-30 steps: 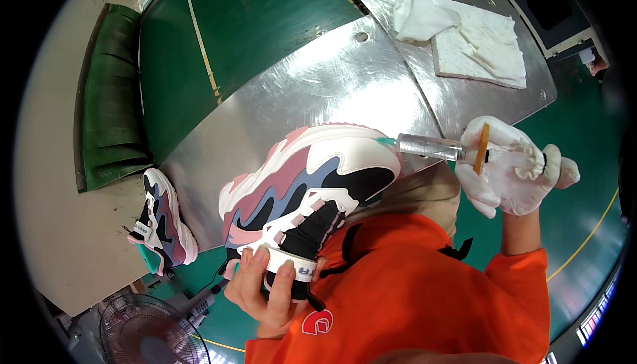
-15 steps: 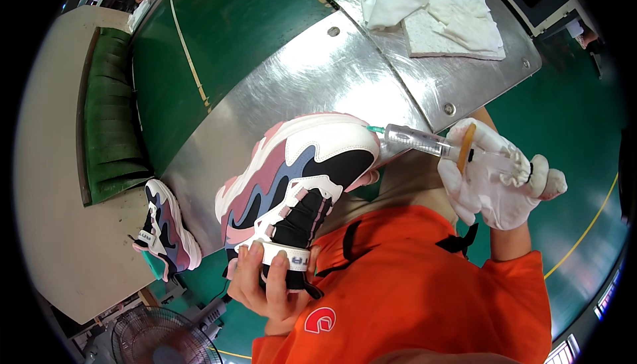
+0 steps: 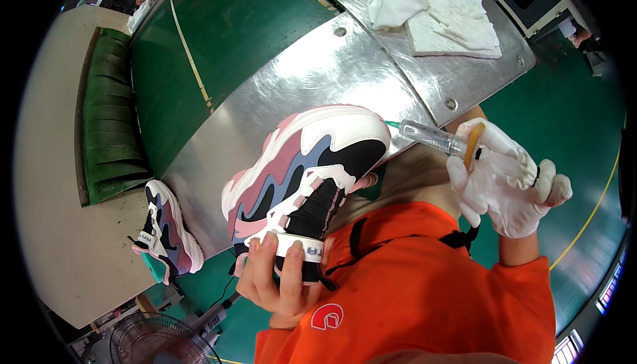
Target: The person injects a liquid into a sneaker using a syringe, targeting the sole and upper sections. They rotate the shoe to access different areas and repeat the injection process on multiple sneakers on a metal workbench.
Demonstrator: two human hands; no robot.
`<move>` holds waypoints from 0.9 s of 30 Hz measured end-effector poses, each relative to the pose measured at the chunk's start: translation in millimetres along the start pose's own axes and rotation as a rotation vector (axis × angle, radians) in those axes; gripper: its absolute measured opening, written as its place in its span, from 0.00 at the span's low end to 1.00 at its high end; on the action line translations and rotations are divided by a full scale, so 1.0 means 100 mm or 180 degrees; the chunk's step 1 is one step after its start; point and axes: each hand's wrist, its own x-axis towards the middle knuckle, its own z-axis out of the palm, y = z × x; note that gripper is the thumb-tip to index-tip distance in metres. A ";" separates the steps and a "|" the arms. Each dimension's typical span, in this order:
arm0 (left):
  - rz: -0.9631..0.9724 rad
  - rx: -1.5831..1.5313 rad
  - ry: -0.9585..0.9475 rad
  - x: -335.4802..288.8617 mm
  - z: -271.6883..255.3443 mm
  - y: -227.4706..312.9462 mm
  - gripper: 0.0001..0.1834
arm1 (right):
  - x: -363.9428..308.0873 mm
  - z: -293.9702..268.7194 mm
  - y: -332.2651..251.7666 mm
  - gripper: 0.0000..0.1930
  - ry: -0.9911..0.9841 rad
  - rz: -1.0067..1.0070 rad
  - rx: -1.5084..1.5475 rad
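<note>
While the bare left hand [image 3: 282, 288] grips the mauve, white and black sneaker [image 3: 302, 178] at its ankle over the near edge of the brushed-metal table [image 3: 285, 72], apparently steadying it, the white-gloved right hand [image 3: 509, 182] grasps a clear, green-tipped plastic syringe [image 3: 434, 137] aimed toward the toe.

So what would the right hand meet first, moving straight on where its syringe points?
The right hand, syringe leading, would probably meet the held shoe, toe end first; present contact is unclear.

There are two shoes [image 3: 302, 165], one syringe [image 3: 431, 136], one white glove [image 3: 512, 208], one fan [image 3: 159, 344], one bumpy green strip [image 3: 109, 119], one flat white pad [image 3: 424, 42] and at least one white cloth [image 3: 396, 2]
</note>
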 end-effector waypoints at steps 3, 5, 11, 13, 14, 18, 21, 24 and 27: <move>-0.0023 -0.0012 0.0008 0.01 0.01 -0.01 0.29 | 0.03 0.15 0.00 0.63 0.0383 0.0136 -0.0133; 0.0041 0.0005 -0.0008 0.01 0.00 -0.03 0.30 | 0.06 0.31 -0.06 0.60 0.0731 0.0343 -0.0819; 0.0134 -0.0057 -0.0095 0.12 -0.02 -0.06 0.31 | 0.03 0.29 0.01 0.54 0.0197 0.0399 -0.0778; 0.0093 -0.0101 -0.0153 0.16 -0.03 -0.08 0.31 | 0.02 0.24 0.06 0.54 -0.0051 0.0341 -0.0860; 0.0080 -0.0125 -0.0179 0.19 -0.03 -0.09 0.31 | 0.01 0.22 0.08 0.54 -0.0147 0.0313 -0.0924; 0.0036 -0.0199 -0.0248 0.26 -0.01 -0.15 0.32 | -0.03 0.16 0.08 0.55 -0.0360 0.0271 -0.1268; -0.0050 -0.0228 -0.0340 0.33 -0.03 -0.19 0.32 | -0.02 0.17 0.08 0.55 -0.0437 0.0237 -0.1467; -0.0201 -0.0310 -0.0594 0.46 -0.06 -0.22 0.33 | 0.03 0.15 0.14 0.51 -0.0504 -0.0013 -0.1389; -0.0299 -0.0423 -0.0628 0.58 -0.02 -0.26 0.32 | 0.02 0.06 0.19 0.40 -0.0699 -0.0254 -0.1696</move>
